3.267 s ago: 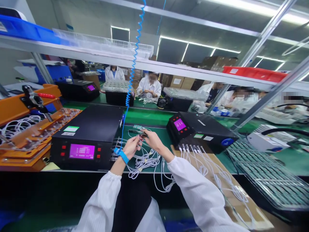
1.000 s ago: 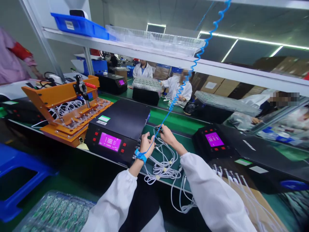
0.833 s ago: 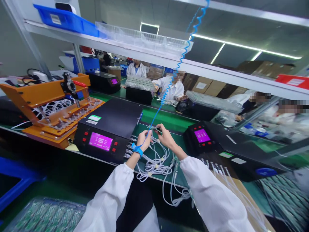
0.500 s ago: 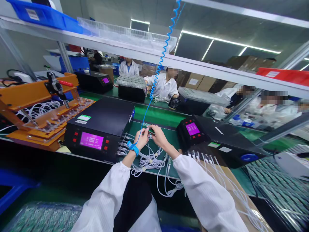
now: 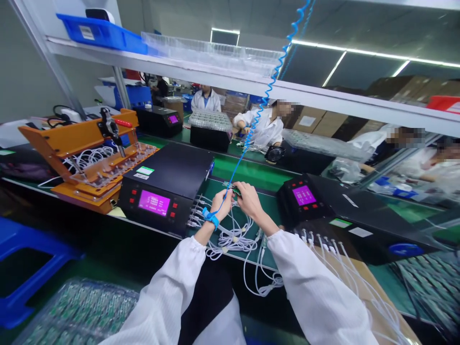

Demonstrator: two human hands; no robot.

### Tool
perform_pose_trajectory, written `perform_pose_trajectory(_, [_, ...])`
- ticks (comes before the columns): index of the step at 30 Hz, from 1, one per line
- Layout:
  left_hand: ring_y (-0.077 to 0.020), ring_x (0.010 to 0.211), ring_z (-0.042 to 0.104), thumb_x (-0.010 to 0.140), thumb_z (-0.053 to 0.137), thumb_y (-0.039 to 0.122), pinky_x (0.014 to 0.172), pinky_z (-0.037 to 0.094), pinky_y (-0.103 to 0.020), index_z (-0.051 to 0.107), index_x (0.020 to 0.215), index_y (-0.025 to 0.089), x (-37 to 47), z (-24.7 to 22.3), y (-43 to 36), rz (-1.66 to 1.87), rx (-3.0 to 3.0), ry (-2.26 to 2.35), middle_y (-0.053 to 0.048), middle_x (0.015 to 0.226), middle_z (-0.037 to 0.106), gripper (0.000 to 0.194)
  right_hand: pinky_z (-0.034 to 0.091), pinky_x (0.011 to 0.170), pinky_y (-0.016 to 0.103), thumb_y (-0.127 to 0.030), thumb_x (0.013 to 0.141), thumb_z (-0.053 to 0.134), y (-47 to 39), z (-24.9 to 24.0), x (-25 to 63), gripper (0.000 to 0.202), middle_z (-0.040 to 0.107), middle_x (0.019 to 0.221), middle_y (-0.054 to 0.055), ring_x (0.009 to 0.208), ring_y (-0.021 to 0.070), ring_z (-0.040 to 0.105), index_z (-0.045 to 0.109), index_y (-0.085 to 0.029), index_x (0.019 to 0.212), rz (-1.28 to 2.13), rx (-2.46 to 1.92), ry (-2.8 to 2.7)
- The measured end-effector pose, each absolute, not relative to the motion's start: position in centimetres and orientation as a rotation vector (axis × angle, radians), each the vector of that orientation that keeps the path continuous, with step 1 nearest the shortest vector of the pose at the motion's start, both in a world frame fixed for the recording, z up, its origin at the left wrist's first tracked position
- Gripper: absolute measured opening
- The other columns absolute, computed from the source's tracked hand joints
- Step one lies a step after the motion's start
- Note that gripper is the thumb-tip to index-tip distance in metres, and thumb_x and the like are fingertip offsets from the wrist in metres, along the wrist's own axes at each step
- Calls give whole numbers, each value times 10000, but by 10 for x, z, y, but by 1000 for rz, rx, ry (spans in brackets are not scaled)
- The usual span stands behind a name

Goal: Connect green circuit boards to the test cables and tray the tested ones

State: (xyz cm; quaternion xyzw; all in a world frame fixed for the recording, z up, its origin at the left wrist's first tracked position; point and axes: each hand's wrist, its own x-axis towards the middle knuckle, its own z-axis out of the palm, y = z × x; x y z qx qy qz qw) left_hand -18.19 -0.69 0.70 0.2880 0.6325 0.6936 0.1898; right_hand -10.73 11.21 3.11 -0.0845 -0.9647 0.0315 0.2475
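Observation:
My left hand (image 5: 221, 203), with a blue wrist strap (image 5: 211, 218) and coiled cord, is closed, its fingertips hiding what they grip. Against it, my right hand (image 5: 249, 199) pinches a small green circuit board (image 5: 236, 190). Both hands meet over the green bench mat, between two black test boxes. Below them lies a tangle of white cables (image 5: 233, 242), plugged into the left test box (image 5: 163, 184) with its lit magenta screen. Small green boards hang on some cable ends near my right wrist.
An orange clamp fixture (image 5: 82, 158) stands at the left. To the right sits another black test box (image 5: 330, 211) with white cables (image 5: 334, 247) at its front. Trays of green boards (image 5: 86, 306) lie low left and far right. Co-workers in white coats sit across the bench.
The view has swung left, so the scene sits further right. My hands stay together over the cables, and slightly more of the green board shows at my right fingertips.

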Motion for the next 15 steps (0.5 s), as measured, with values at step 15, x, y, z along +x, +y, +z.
perform_pose_trajectory(15, [-207, 789, 626, 906, 688, 288, 857, 491, -339, 732, 1034, 166, -179, 7, 2, 1729, 1030, 2190, -16, 722, 591, 182, 517, 811, 349, -593, 806, 722, 148, 61, -102, 455, 707, 897, 47, 812, 188, 633, 646, -179, 979, 1149, -500, -1931])
